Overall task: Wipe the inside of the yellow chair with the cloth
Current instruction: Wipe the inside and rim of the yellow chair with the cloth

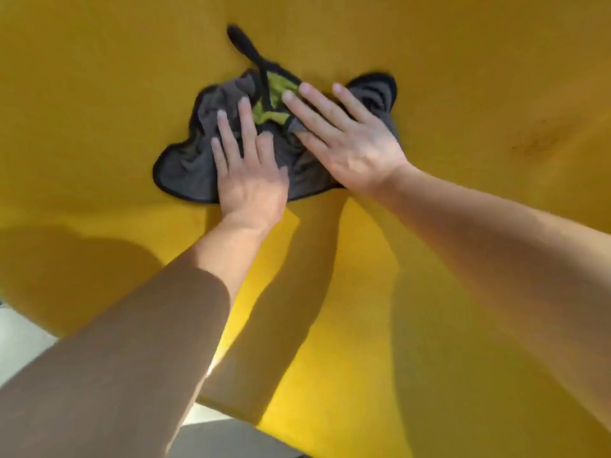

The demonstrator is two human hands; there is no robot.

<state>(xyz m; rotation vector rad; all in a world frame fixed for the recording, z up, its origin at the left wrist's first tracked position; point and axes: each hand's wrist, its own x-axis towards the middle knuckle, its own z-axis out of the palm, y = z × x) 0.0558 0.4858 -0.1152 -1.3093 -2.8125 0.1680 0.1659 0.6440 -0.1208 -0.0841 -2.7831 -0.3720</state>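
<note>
Both hands flat, fingers straight & spread, pressing down, no curl/pinch. Left hand (246, 180) sits on the near-left part of the cloth (185, 166); right hand (344, 137) on its right half, fingertips (305, 89) at the green patch (276, 94) in the middle. Cloth is bunched grey w/ black edging, a black loop (243, 41) sticking out beyond the fingertips. Cloth lies against the yellow chair (99, 94) inner surface, under both palms. Count: 2 hands, 1 cloth, 1 chair.

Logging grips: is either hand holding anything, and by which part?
Nothing is gripped: the left hand and right hand press flat on the cloth, over its crumpled middle.
</note>
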